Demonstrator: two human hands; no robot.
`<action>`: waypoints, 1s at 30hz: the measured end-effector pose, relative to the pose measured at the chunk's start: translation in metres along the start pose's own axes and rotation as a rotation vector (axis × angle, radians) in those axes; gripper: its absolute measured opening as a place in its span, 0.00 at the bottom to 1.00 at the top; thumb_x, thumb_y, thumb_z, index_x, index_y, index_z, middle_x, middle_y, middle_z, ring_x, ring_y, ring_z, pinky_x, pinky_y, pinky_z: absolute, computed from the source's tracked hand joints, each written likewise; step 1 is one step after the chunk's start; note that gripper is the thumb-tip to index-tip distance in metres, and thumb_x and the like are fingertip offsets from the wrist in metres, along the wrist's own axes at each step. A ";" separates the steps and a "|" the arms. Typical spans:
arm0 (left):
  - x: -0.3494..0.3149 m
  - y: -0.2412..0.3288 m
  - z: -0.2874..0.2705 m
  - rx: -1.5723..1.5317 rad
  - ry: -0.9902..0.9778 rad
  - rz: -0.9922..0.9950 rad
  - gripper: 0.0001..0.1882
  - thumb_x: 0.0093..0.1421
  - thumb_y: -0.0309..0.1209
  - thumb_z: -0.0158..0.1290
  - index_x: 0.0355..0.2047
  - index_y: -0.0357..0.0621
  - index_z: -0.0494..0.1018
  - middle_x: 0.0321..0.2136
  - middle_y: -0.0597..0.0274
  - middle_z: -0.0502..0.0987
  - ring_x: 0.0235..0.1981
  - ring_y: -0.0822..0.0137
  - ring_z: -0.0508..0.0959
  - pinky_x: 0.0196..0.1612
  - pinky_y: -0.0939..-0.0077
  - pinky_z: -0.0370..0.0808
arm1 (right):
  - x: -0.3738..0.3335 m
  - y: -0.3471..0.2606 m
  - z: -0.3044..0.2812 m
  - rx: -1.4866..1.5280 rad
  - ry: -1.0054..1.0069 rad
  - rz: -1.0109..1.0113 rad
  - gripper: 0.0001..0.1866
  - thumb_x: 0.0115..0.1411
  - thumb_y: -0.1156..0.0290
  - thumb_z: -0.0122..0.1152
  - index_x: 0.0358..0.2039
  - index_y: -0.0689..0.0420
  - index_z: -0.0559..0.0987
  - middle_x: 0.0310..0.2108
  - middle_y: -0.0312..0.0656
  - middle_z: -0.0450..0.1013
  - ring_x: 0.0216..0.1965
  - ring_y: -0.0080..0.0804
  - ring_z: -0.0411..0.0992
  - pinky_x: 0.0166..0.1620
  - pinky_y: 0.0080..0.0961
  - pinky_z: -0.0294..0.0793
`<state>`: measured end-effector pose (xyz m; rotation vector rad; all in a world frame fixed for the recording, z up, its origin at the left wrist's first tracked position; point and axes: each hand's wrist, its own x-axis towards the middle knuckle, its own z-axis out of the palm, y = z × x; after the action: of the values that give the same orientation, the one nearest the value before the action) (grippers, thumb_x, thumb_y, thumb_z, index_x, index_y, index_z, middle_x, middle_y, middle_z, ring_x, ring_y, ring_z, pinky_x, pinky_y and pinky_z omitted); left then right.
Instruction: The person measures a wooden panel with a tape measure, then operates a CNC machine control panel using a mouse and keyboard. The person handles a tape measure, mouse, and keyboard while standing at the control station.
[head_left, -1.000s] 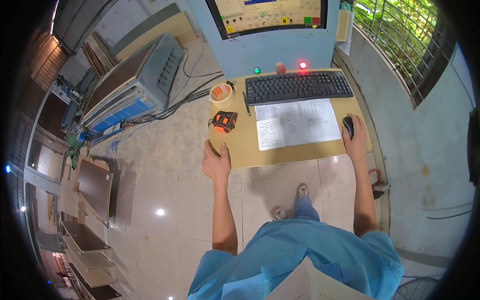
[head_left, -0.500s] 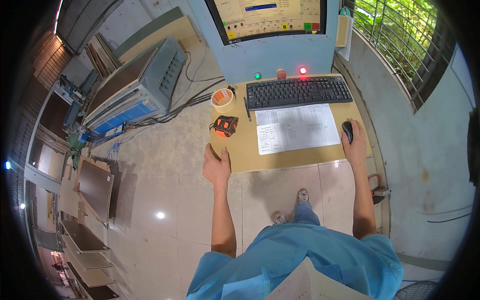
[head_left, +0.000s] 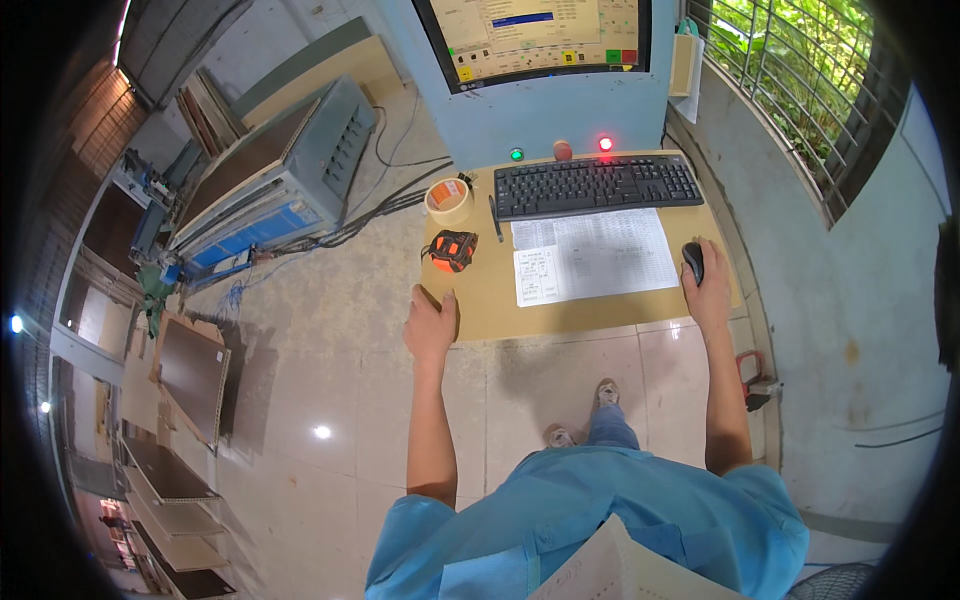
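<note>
My right hand is closed over a black computer mouse at the right side of the tan desk board. At the board's front left corner rests my left hand, thumb and fingers apart, touching the edge and holding nothing loose. Just beyond it lies an orange and black tape measure. A roll of tape sits farther back, with a dark pen to its right. Between my hands is a printed sheet of paper, below a black keyboard.
Behind the keyboard rises a blue cabinet with a lit monitor, a green light, a red light and a round red button. A barred window is at right. Cables, a large machine and stacked panels stand left.
My left hand has shifted very slightly left at the desk corner, and its forearm has swung left. My right hand stays on the mouse, nearly still.
</note>
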<state>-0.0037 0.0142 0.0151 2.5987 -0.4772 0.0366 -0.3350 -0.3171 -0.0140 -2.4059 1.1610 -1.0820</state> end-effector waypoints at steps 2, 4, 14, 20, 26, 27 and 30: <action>0.004 0.001 -0.001 -0.001 -0.012 0.000 0.33 0.66 0.52 0.54 0.58 0.36 0.66 0.49 0.38 0.78 0.49 0.38 0.80 0.50 0.46 0.77 | 0.001 0.000 -0.001 0.003 0.008 -0.008 0.30 0.65 0.66 0.62 0.67 0.51 0.69 0.66 0.57 0.66 0.65 0.58 0.66 0.64 0.47 0.69; 0.006 0.003 0.003 0.004 0.028 0.016 0.32 0.66 0.52 0.54 0.56 0.36 0.66 0.48 0.38 0.78 0.48 0.37 0.80 0.49 0.46 0.77 | 0.003 0.000 -0.001 0.008 0.008 -0.028 0.31 0.64 0.67 0.63 0.67 0.51 0.69 0.66 0.57 0.66 0.65 0.59 0.66 0.65 0.47 0.69; 0.000 0.003 0.009 0.016 0.084 0.028 0.34 0.66 0.54 0.54 0.57 0.36 0.66 0.46 0.39 0.78 0.47 0.38 0.81 0.48 0.45 0.77 | 0.003 0.001 -0.001 0.055 0.016 -0.036 0.32 0.62 0.67 0.65 0.67 0.56 0.68 0.63 0.59 0.68 0.64 0.59 0.67 0.64 0.47 0.69; 0.000 0.003 0.011 0.013 0.093 0.023 0.33 0.66 0.54 0.54 0.56 0.36 0.66 0.46 0.40 0.78 0.46 0.38 0.81 0.47 0.45 0.78 | 0.004 -0.002 -0.004 0.099 -0.006 0.039 0.30 0.62 0.68 0.65 0.63 0.61 0.68 0.57 0.57 0.72 0.59 0.59 0.70 0.60 0.48 0.70; -0.001 0.004 0.008 0.000 0.092 0.031 0.32 0.66 0.53 0.54 0.54 0.36 0.66 0.45 0.40 0.79 0.45 0.38 0.81 0.47 0.44 0.78 | 0.004 -0.003 -0.003 0.075 0.027 -0.004 0.28 0.62 0.69 0.65 0.62 0.60 0.69 0.56 0.57 0.73 0.59 0.59 0.70 0.60 0.47 0.70; -0.002 0.005 0.008 -0.002 0.099 0.035 0.32 0.66 0.53 0.54 0.54 0.36 0.66 0.44 0.39 0.79 0.45 0.38 0.81 0.47 0.44 0.78 | 0.003 -0.003 -0.002 0.076 0.032 -0.022 0.28 0.62 0.69 0.65 0.62 0.61 0.69 0.56 0.57 0.73 0.58 0.59 0.71 0.60 0.47 0.70; -0.001 0.005 0.008 -0.003 0.100 0.035 0.32 0.66 0.54 0.54 0.54 0.36 0.66 0.45 0.39 0.79 0.45 0.38 0.81 0.47 0.44 0.78 | 0.003 -0.003 -0.001 0.075 0.049 -0.037 0.28 0.62 0.69 0.65 0.61 0.60 0.69 0.56 0.57 0.73 0.58 0.59 0.71 0.60 0.47 0.70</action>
<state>-0.0072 0.0069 0.0101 2.5708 -0.4857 0.1764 -0.3330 -0.3176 -0.0099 -2.3647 1.0749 -1.1804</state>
